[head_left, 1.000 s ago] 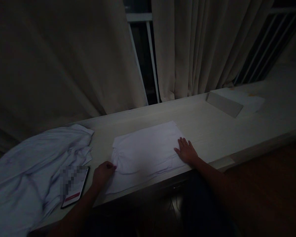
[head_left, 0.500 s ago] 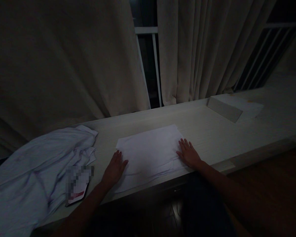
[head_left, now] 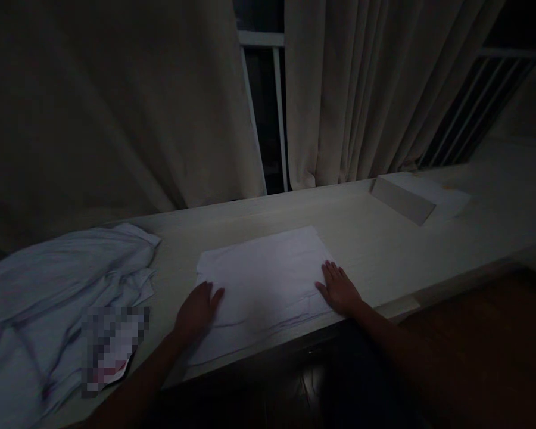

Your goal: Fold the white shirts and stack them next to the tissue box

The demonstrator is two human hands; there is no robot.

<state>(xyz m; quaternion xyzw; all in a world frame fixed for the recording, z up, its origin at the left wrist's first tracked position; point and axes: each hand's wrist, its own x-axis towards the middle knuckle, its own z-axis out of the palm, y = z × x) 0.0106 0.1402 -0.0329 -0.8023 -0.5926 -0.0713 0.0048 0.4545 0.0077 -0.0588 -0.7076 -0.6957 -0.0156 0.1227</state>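
Note:
A folded white cloth (head_left: 263, 268) lies flat on a pale ledge before me, with layered, slightly uneven edges along its near side. My left hand (head_left: 199, 310) rests on the cloth's left edge, thumb apart from the fingers. On the opposite edge, my right hand (head_left: 339, 290) lies palm down, its fingers stretched out and its thumb on the fabric. Neither hand is closed round anything. Left of my left arm is a phone-like flat object (head_left: 111, 357), mostly blurred by pixelation.
A crumpled heap of pale fabric (head_left: 62, 286) covers the left of the ledge (head_left: 366, 238). Farther right sits a white and grey folded card or box (head_left: 404, 201). Beige curtains (head_left: 339, 89) hang behind, with a barred window gap between them. Dark floor (head_left: 482, 328) shows lower right.
The view has shifted slightly, so the phone-like object and fabric heap appear farther left. Both hands stay at the cloth's side edges; the right fingers look closer together.

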